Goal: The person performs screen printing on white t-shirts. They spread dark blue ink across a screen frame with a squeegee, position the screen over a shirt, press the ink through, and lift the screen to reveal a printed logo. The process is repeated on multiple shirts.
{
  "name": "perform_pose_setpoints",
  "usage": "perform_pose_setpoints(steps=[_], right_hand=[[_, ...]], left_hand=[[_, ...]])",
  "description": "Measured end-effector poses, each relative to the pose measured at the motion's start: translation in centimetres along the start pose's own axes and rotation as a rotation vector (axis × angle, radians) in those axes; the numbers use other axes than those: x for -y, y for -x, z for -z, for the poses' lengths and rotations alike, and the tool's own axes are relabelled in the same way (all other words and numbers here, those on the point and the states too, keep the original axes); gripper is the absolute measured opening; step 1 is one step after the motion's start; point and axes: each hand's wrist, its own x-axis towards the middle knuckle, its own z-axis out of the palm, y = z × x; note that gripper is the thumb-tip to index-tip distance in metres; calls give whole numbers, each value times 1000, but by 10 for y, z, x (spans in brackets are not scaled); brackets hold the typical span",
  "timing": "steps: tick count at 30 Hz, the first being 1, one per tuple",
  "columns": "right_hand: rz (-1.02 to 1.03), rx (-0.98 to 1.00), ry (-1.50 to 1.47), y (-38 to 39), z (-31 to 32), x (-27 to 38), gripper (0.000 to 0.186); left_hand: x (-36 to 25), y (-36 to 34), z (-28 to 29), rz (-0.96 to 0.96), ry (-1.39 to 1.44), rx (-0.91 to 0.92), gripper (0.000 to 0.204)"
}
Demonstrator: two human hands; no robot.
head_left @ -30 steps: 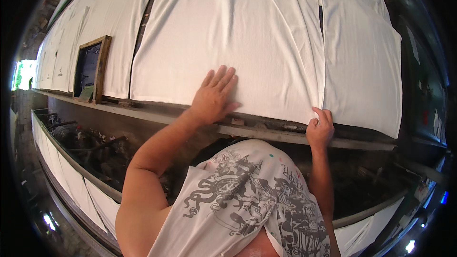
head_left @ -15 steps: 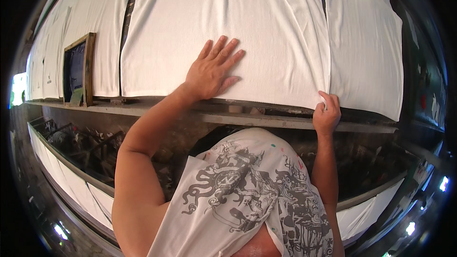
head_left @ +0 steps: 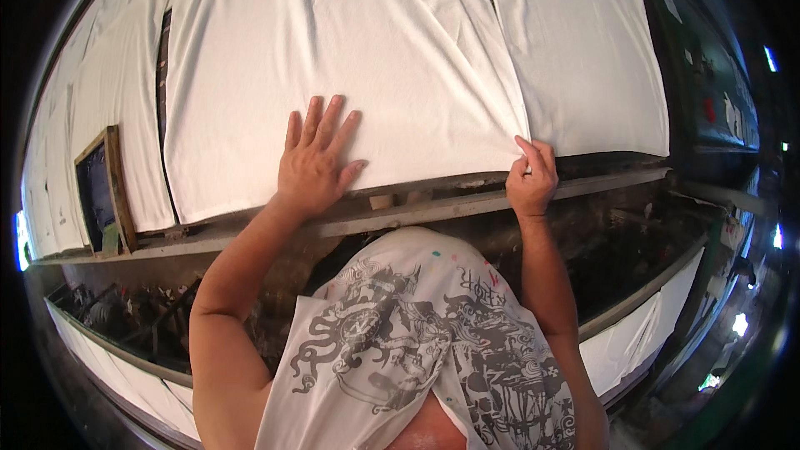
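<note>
A white cloth panel [head_left: 367, 92] lies spread over the long table in front of me, with soft creases running away from its near right corner. My left hand [head_left: 317, 158] rests flat on its near part, fingers apart and pointing away. At that near right corner my right hand [head_left: 533, 175] is closed, its thumb and forefinger pinching the cloth's edge. A second white cloth panel [head_left: 583, 75] lies just to the right, its left edge meeting the pinched one.
A wooden-framed screen [head_left: 104, 192] stands on the table edge at left, over more white cloths [head_left: 137, 117]. A grey rail [head_left: 417, 210] runs along the near side. Behind me is another table with white cloth [head_left: 633, 346]. Dark clutter [head_left: 125, 317] lies below, between the tables.
The view has turned and shifted, so the cloths appear further left. My left hand stays flat on the cloth; my right keeps its pinch and draws the corner slightly outward, stretching the creases.
</note>
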Motion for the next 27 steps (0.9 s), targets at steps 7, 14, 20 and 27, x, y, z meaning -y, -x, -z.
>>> perform_pose_setpoints(steps=[7,14,20,27], right_hand=[[57,-74,-9,0,-2,0,44],[-110,109,-139,-12,7,6,41],[-49,28,-471,-12,33,-16,21],[139,63,-263,-20,95,-145,14]], left_hand=[[-62,-64,-24,-228,81,17,82],[-138,-114,-46,-227,71,-29,84],[-157,-120,-37,-179,53,-9,87],[-164,-123,-30,-109,27,13,86]])
